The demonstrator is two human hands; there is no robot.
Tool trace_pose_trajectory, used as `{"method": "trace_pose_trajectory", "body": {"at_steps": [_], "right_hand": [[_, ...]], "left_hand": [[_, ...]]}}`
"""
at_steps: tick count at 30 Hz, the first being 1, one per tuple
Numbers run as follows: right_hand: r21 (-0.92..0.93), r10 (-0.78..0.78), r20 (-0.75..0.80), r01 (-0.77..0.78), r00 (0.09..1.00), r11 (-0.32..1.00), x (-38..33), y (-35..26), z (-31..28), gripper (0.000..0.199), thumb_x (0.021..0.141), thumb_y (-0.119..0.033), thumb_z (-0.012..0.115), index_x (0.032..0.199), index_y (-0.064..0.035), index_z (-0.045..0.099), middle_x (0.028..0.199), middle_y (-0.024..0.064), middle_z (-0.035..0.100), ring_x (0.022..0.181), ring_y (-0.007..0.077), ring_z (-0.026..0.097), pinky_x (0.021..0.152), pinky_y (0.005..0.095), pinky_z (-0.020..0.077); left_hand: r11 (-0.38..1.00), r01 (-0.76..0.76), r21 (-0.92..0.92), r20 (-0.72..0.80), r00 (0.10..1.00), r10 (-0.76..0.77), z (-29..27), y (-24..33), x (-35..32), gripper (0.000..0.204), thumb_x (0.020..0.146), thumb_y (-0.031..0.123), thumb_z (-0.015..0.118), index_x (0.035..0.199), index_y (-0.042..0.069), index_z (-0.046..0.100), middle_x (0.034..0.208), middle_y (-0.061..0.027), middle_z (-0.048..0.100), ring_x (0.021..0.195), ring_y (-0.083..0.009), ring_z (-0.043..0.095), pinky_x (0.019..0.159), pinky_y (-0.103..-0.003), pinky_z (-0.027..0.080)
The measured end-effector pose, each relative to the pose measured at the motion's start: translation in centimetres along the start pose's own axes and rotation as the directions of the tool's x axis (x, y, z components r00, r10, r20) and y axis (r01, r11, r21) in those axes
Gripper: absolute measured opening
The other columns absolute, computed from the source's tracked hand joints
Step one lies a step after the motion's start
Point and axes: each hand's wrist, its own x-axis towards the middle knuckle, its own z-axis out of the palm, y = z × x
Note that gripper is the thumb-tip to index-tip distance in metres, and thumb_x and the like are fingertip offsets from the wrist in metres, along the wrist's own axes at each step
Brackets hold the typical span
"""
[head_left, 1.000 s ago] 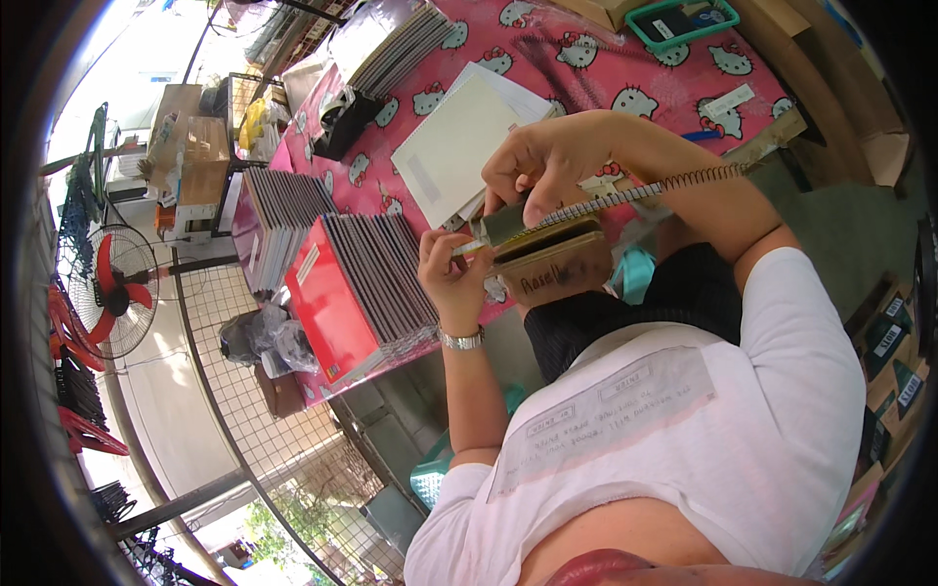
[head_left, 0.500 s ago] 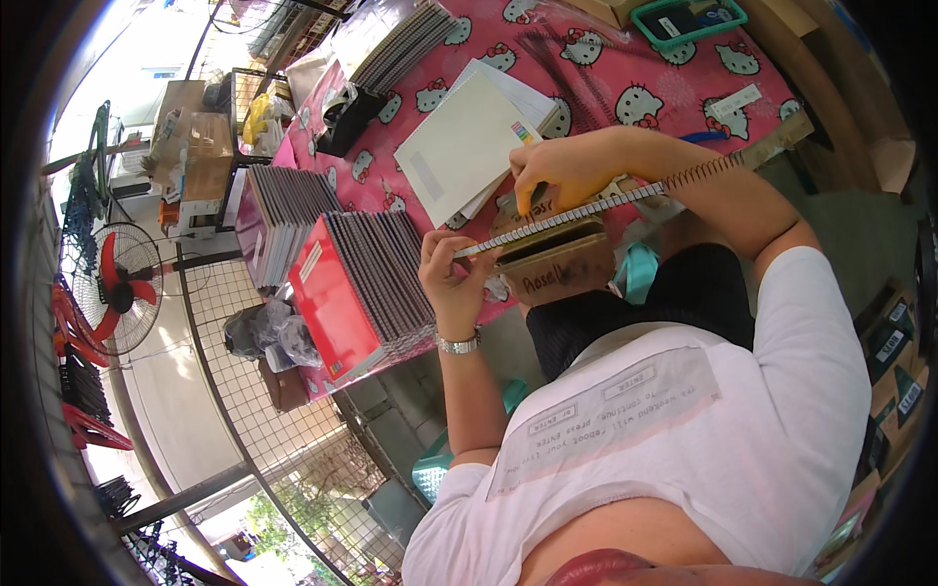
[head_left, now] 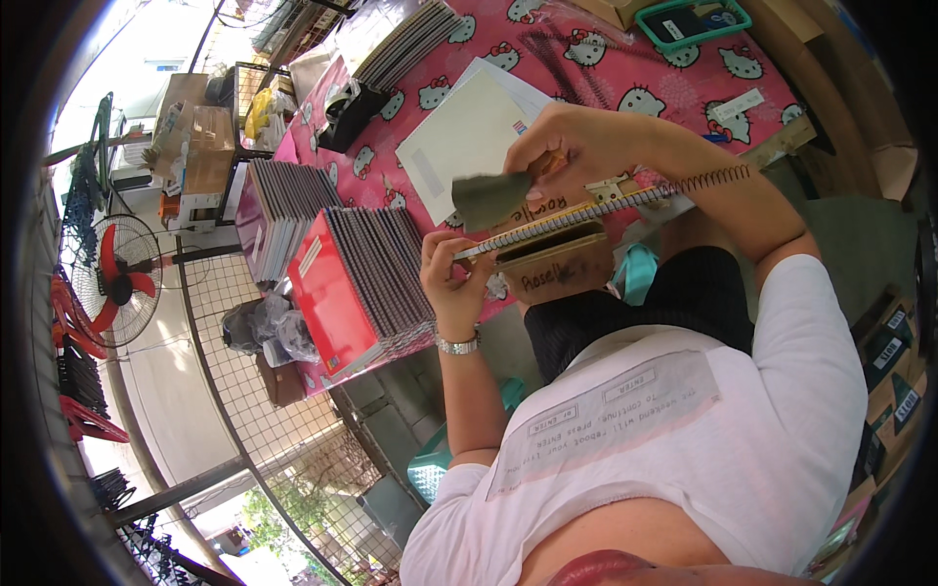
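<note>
My left hand point(head_left: 455, 277), with a watch at its wrist, pinches the left end of a spiral-bound notebook point(head_left: 576, 217) held spine up. A dark wire coil point(head_left: 708, 183) runs along the spine and sticks out past its right end. Just beyond the spine, my right hand point(head_left: 549, 156) has its fingers closed at the edge of a dark grey-green flat piece point(head_left: 489, 201); its material I cannot make out. Under the notebook is a brown wooden holder point(head_left: 557, 270) with handwriting. A cream spiral-bound notebook point(head_left: 440, 161) lies on loose sheets beyond my hands.
Stacked spiral notebooks, red-covered point(head_left: 337, 298) and purple-covered point(head_left: 264, 220), stand at the left of the pink patterned table point(head_left: 415, 122). A black tape dispenser point(head_left: 350, 117) sits behind them. Loose coils point(head_left: 567, 68) and a green tray point(head_left: 689, 21) lie at the far side.
My right hand has lifted slightly and turned beside the spine. The dark grey-green piece now shows at its fingers, covering part of the cream notebook. My left hand stays in place.
</note>
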Motion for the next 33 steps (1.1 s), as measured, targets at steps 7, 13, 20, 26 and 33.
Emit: {"method": "trace_pose_trajectory", "body": {"at_steps": [7, 13, 20, 26, 33], "right_hand": [[-0.104, -0.200, 0.013, 0.201, 0.980, 0.974, 0.7, 1.0, 0.3, 0.041, 0.082, 0.010, 0.061, 0.117, -0.0110, 0.070, 0.083, 0.0037, 0.047, 0.073, 0.0133, 0.050, 0.063, 0.0298, 0.0426], [-0.075, 0.017, 0.091, -0.010, 0.996, 0.997, 1.4, 2.2, -0.1, 0.041, 0.082, 0.009, 0.062, 0.117, -0.0106, 0.071, 0.087, 0.0036, 0.046, 0.078, 0.0131, 0.048, 0.067, 0.0286, 0.0406], [-0.129, -0.022, 0.119, 0.038, 0.993, 0.991, 2.2, 1.5, 0.0, 0.038, 0.082, 0.009, 0.063, 0.114, -0.0097, 0.072, 0.088, 0.0042, 0.047, 0.080, 0.0129, 0.050, 0.068, 0.0287, 0.0410], [-0.178, -0.014, 0.117, 0.035, 0.993, 0.983, 2.6, 2.0, -0.2, 0.035, 0.083, 0.006, 0.062, 0.113, -0.0084, 0.071, 0.089, 0.0056, 0.050, 0.082, 0.0172, 0.052, 0.072, 0.0312, 0.0424], [-0.470, -0.096, -0.183, -0.001, 0.978, 0.883, -1.3, 4.0, -2.8, 0.033, 0.083, 0.003, 0.063, 0.113, -0.0075, 0.070, 0.092, 0.0100, 0.056, 0.083, 0.0239, 0.056, 0.071, 0.0327, 0.0438]], "left_hand": [[0.999, -0.010, 0.033, 0.006, 1.000, 0.010, -0.2, -0.1, 0.2, 0.029, 0.067, -0.006, 0.079, 0.090, 0.000, 0.063, 0.093, -0.0068, 0.057, 0.074, -0.0128, 0.057, 0.056, -0.023, 0.049], [0.999, 0.002, -0.049, 0.004, 1.000, -0.001, 0.0, 0.9, 0.3, 0.028, 0.068, -0.005, 0.079, 0.090, -0.001, 0.064, 0.091, -0.0056, 0.055, 0.074, -0.0116, 0.056, 0.058, -0.023, 0.048], [0.993, 0.001, -0.119, 0.017, 1.000, 0.001, -0.2, 0.4, -0.1, 0.029, 0.070, -0.009, 0.077, 0.094, -0.002, 0.062, 0.096, -0.0060, 0.054, 0.077, -0.0108, 0.057, 0.061, -0.023, 0.049], [0.954, 0.108, -0.281, 0.000, 0.994, -0.113, -0.1, -0.3, -0.5, 0.031, 0.073, -0.015, 0.071, 0.098, -0.002, 0.058, 0.100, -0.0056, 0.054, 0.081, -0.0107, 0.059, 0.066, -0.023, 0.051], [0.948, 0.063, -0.311, 0.016, 0.998, -0.062, -0.6, -1.0, -0.1, 0.032, 0.077, -0.015, 0.069, 0.101, 0.000, 0.055, 0.100, -0.0080, 0.058, 0.089, -0.0144, 0.062, 0.073, -0.025, 0.054]]}}
